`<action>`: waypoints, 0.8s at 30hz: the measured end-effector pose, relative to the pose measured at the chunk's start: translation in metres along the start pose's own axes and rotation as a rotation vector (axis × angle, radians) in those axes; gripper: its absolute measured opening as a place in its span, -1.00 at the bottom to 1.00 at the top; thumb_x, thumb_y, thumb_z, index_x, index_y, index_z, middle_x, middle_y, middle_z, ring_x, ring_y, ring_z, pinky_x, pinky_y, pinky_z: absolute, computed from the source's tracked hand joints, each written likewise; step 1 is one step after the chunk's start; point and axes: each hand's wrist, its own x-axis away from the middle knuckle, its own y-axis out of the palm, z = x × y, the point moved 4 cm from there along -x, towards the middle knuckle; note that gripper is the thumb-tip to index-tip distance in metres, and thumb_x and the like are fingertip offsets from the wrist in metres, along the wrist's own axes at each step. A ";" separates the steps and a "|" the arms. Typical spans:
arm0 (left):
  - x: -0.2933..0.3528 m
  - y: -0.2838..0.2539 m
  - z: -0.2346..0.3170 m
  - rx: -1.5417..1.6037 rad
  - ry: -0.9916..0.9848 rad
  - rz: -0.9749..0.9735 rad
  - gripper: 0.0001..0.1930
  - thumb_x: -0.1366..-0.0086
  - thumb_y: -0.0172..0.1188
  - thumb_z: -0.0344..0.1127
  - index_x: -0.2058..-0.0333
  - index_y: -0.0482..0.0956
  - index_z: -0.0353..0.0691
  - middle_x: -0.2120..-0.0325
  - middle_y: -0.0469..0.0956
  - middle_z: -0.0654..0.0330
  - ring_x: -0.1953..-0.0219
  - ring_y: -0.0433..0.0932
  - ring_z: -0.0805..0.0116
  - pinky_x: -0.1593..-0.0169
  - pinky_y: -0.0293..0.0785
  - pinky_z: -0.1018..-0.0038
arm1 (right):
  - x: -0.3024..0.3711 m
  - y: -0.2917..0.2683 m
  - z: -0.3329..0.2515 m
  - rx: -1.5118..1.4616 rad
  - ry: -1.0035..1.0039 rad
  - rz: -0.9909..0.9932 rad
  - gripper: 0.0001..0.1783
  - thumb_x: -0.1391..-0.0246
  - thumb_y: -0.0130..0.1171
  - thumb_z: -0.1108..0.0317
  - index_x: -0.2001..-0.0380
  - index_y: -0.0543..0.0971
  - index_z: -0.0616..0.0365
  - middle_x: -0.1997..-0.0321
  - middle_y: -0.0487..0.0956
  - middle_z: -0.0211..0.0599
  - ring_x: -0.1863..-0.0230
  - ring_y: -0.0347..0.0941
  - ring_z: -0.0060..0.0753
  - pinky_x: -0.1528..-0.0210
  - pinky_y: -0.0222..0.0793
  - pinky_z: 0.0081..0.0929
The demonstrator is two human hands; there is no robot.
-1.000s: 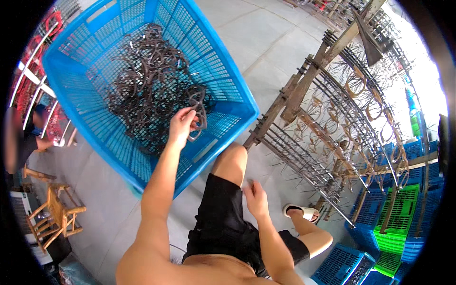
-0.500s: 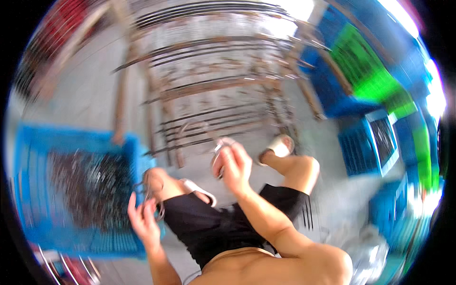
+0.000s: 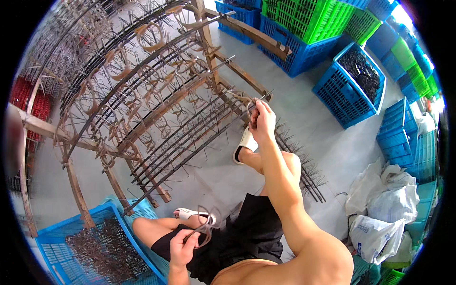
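Observation:
My left hand is closed on a dark, thin looped piece held above my left thigh; its exact kind is unclear. My right arm reaches forward to the right side of a rack, where my right hand pinches a brown looped piece beside a rod's end. Whether that piece touches the rod I cannot tell. The wooden rack carries dark metal rods with wire hooks, and several brown looped pieces hang from them.
A blue crate of dark wiry pieces stands by my left leg. Another blue crate with dark pieces is at the right, near stacked green crates. White bags lie at lower right. Hooked rods lie beside my right leg.
The view has turned, bringing the rack to the left. My right hand has reached out to the rack's side. The left has moved from beside the crate to above my thigh.

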 end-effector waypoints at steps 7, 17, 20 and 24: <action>-0.019 0.021 0.006 -0.074 -0.015 -0.009 -0.87 -0.23 0.13 -0.38 0.34 0.51 -0.36 0.62 0.46 0.31 0.57 0.39 0.63 0.48 0.30 0.70 | -0.012 0.005 -0.004 -0.051 0.011 -0.051 -0.88 -0.11 0.03 0.35 0.47 0.44 0.10 0.71 0.28 -0.55 0.77 0.07 -0.70 0.76 -0.07 -0.67; -0.025 0.023 -0.004 0.000 -0.042 0.049 -0.84 -0.25 0.11 -0.36 0.31 0.51 -0.37 0.55 0.49 0.29 0.51 0.40 0.62 0.41 0.33 0.70 | -0.014 0.006 -0.009 0.119 -0.029 -0.181 -0.87 -0.06 0.12 0.38 0.51 0.43 0.14 0.70 0.29 -0.54 0.75 0.12 -0.70 0.72 0.01 -0.70; -0.025 0.021 -0.002 0.005 -0.030 0.047 -0.84 -0.25 0.11 -0.36 0.30 0.51 -0.37 0.54 0.49 0.29 0.51 0.40 0.62 0.40 0.34 0.69 | -0.015 0.004 -0.012 0.054 0.071 -0.179 -0.92 -0.02 0.14 0.41 0.45 0.50 0.18 0.71 0.29 -0.56 0.75 0.12 -0.72 0.71 0.00 -0.71; -0.023 0.016 -0.005 0.044 -0.020 0.054 -0.84 -0.24 0.11 -0.37 0.30 0.51 -0.38 0.54 0.49 0.29 0.51 0.40 0.62 0.39 0.34 0.68 | -0.022 0.002 -0.013 0.034 0.065 -0.194 -0.94 -0.01 0.15 0.44 0.42 0.52 0.19 0.70 0.28 -0.57 0.74 0.10 -0.73 0.71 -0.03 -0.74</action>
